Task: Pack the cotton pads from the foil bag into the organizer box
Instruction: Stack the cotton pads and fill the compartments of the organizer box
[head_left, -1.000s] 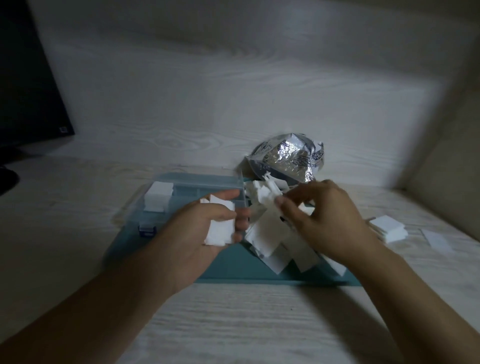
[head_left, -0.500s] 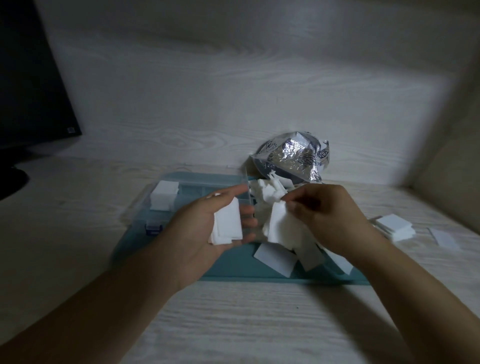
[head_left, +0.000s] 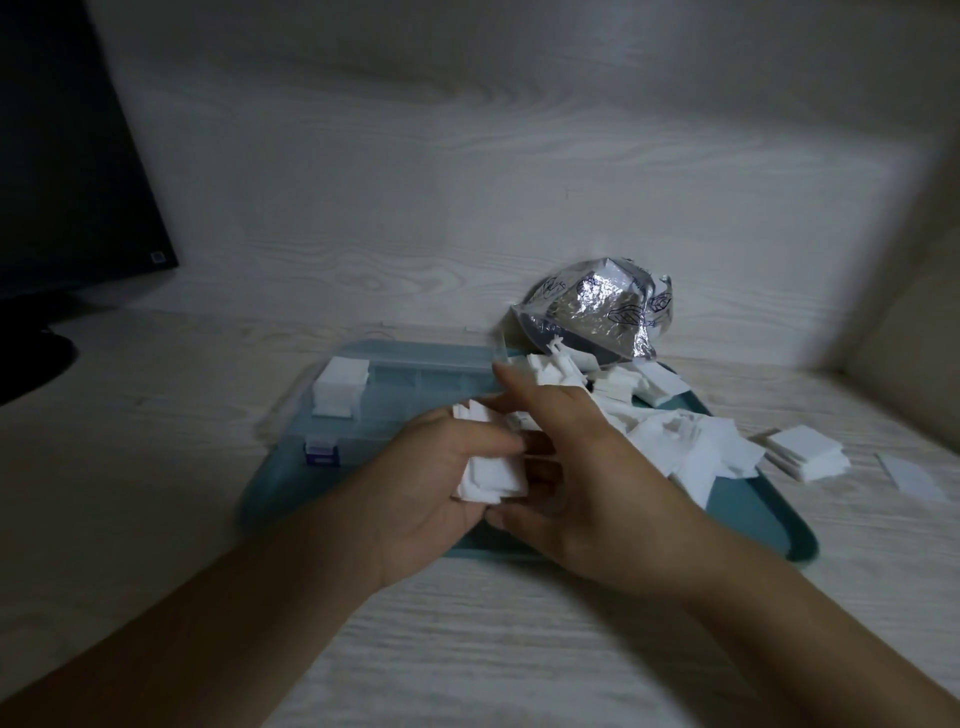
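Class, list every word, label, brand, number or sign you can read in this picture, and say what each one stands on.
No text here can be read.
Foil bag: dark leaf-like printed marks, and any lettering is too blurred to read.
Monitor: a small pale square mark at its lower corner, too small to read.
Organizer box: its blue latch shows a pale patch, and no lettering can be made out.

Single head view, looking forward and down, close over hands (head_left: 519, 467) at tray (head_left: 779, 525).

The hands (head_left: 519, 467) hide part of the organizer box (head_left: 415, 384); the black screen (head_left: 67, 171) is cut off; the picture is dim.
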